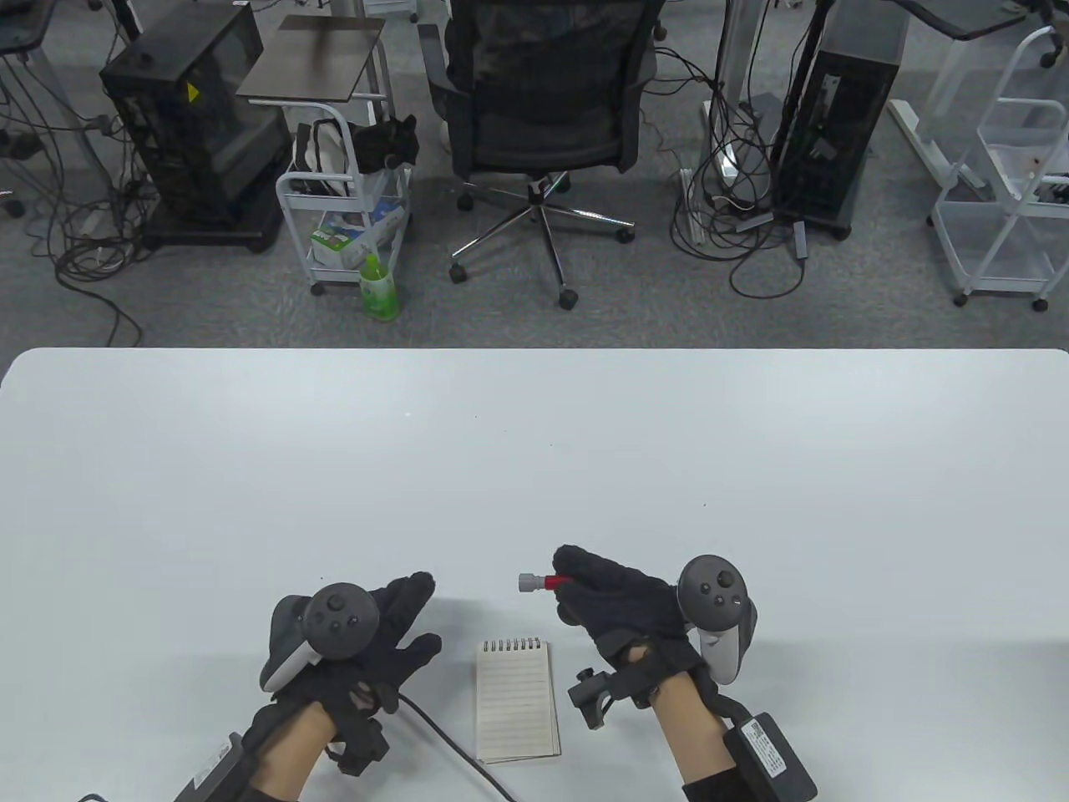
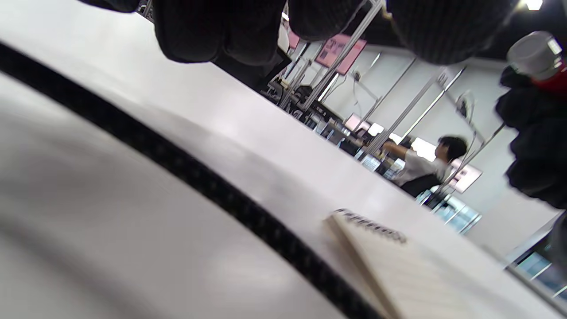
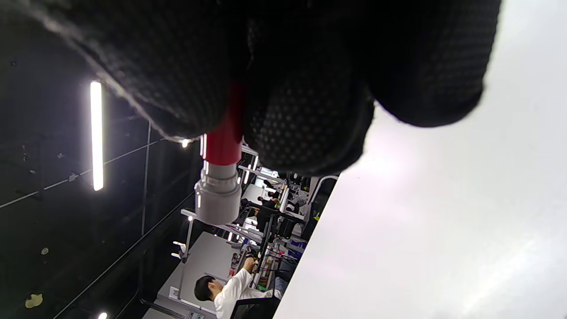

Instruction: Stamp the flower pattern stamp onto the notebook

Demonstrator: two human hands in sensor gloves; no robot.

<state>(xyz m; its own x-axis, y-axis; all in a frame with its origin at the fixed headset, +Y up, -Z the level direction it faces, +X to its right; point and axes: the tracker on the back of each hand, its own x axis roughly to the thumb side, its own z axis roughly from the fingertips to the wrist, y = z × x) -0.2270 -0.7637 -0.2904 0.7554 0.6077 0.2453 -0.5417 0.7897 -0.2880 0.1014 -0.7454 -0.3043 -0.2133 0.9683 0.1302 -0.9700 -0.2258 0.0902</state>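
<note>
A small spiral-bound lined notebook [image 1: 518, 700] lies on the white table [image 1: 534, 468] near the front edge, between my hands; it also shows in the left wrist view [image 2: 398, 270]. My right hand [image 1: 614, 597] grips a red stamp with a grey cap end [image 1: 534, 581], held above the table, up and right of the notebook, its grey end pointing left. The stamp shows in the right wrist view [image 3: 220, 177] between my gloved fingers [image 3: 301, 128], and in the left wrist view [image 2: 538, 57]. My left hand [image 1: 392, 622] rests on the table left of the notebook, fingers spread, holding nothing.
A black cable [image 1: 455, 752] runs from my left wrist along the table beside the notebook; it crosses the left wrist view [image 2: 199, 181]. Beyond the table's far edge stand an office chair [image 1: 543, 109], a white cart [image 1: 347, 209] and computer towers.
</note>
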